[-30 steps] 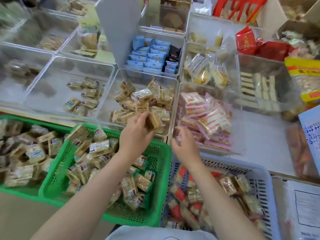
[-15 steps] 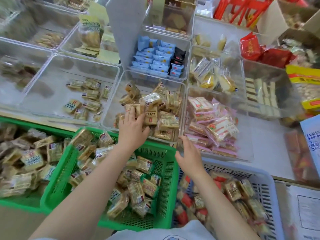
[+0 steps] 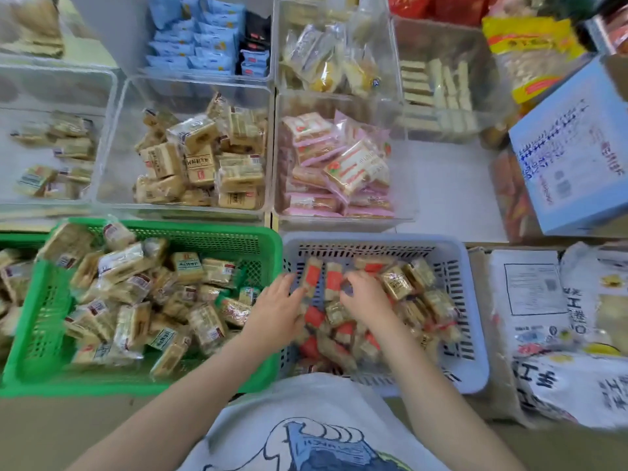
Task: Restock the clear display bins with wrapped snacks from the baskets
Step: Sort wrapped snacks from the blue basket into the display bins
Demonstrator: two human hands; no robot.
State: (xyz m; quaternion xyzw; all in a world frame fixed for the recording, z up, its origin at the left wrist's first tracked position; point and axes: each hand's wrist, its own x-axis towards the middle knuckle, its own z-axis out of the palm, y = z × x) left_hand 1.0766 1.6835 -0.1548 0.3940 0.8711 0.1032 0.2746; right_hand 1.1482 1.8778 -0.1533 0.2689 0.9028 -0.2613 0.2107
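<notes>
Across the upper half of the view, from nine o'clock round to two, clear display bins stand edge to edge. The middle bin [image 3: 190, 147] at eleven o'clock holds a heap of tan wrapped snacks [image 3: 204, 161]; just beside it at one o'clock the pink-snack bin [image 3: 343, 164] is stacked with pink and white packets [image 3: 339, 171]. Behind them, at twelve, a bin of blue packets [image 3: 200, 39] and one of yellow-toned packets [image 3: 333, 59]. A sparser bin [image 3: 51, 147] sits at ten o'clock.

Below the bins, at eight o'clock, the green basket [image 3: 142, 382] is full of tan wrapped snacks. Touching its right wall, at five o'clock from the middle bin, the pale blue basket [image 3: 469, 300] holds the red-and-tan wrapped snacks [image 3: 401, 283]. A light blue box [image 3: 574, 158] with printed text lies at three o'clock, and printed white bags [image 3: 557, 334] lie at four.

Both hands are down in the pale blue basket. The left hand [image 3: 277, 307] reaches over the shared rim, fingers together and bent against a red-labelled packet [image 3: 311, 277]; whether they close round it I cannot tell. The right hand [image 3: 365, 294] rests on the pile just beside it, fingers curled down into the packets, though blur hides whether anything is pinched. A white printed shirt [image 3: 306, 426] fills six o'clock.
</notes>
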